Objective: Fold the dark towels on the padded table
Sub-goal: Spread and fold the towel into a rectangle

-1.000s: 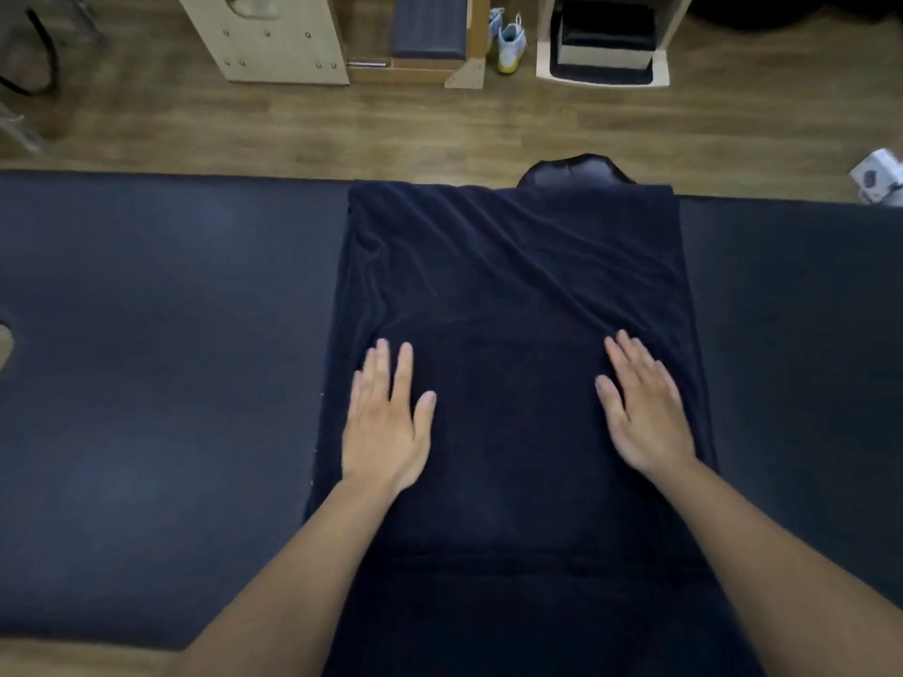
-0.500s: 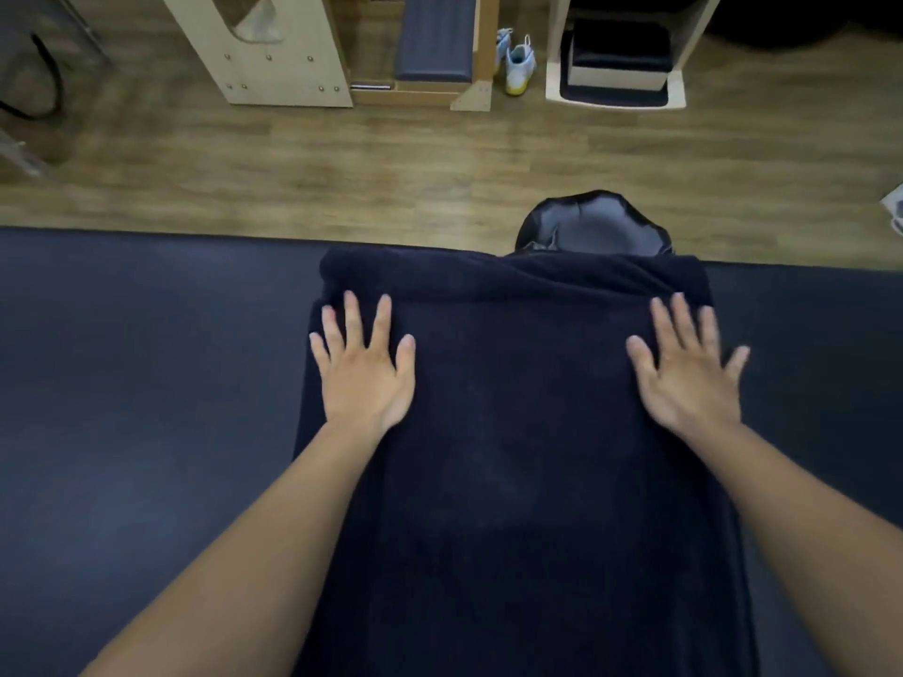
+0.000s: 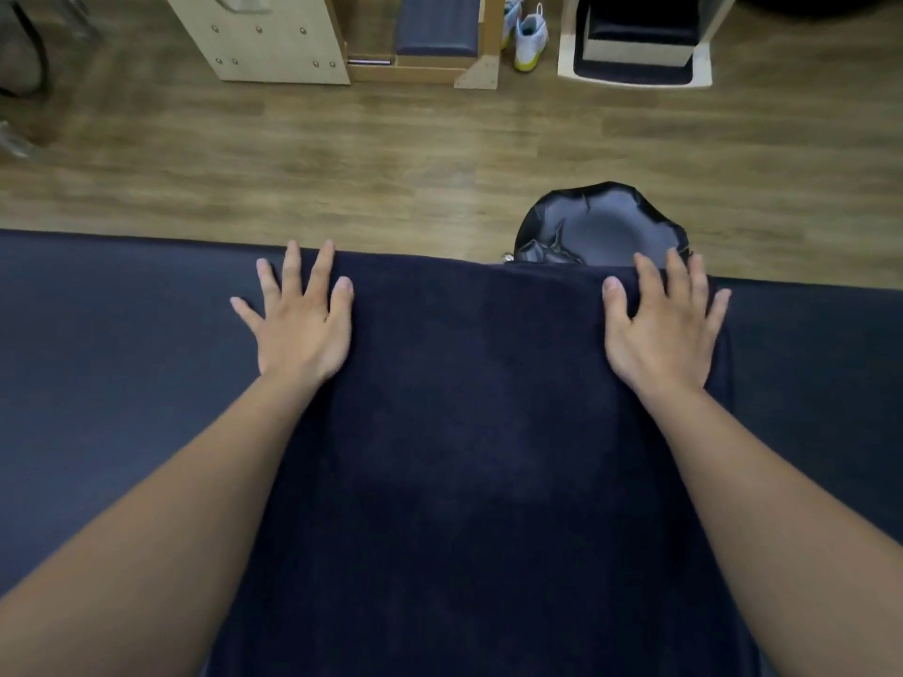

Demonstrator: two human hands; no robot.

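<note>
A dark navy towel [image 3: 488, 432] is spread lengthwise across the padded bench [image 3: 97, 359], running from the near edge of the view to the bench's far edge. Its surface is seen to be smooth and flat.

The left hand [image 3: 300, 329] is laid palm down on the towel's far left corner. Its fingers [image 3: 320, 266] are held straight and spread wide, and nothing is gripped. The outer fingers are extended past the towel's left edge onto the bench padding. The right hand [image 3: 662, 334] is pressed flat on the far right corner, its fingers [image 3: 677, 276] likewise straight and splayed, with the tips reaching the towel's far edge. Nothing is pinched or grasped by it. Both bare forearms are stretched over the towel's long sides.

Just behind the bench, beside the right hand, a round black object [image 3: 601, 227] with a wrinkled cover is seen; whether it is a stool seat or a lined bin cannot be told. Beyond it lies a wooden floor [image 3: 391, 153]. Against the far side stand plywood furniture [image 3: 273, 36], a pair of white sneakers [image 3: 530, 34] with yellow soles, and a white-framed step [image 3: 635, 46].
</note>
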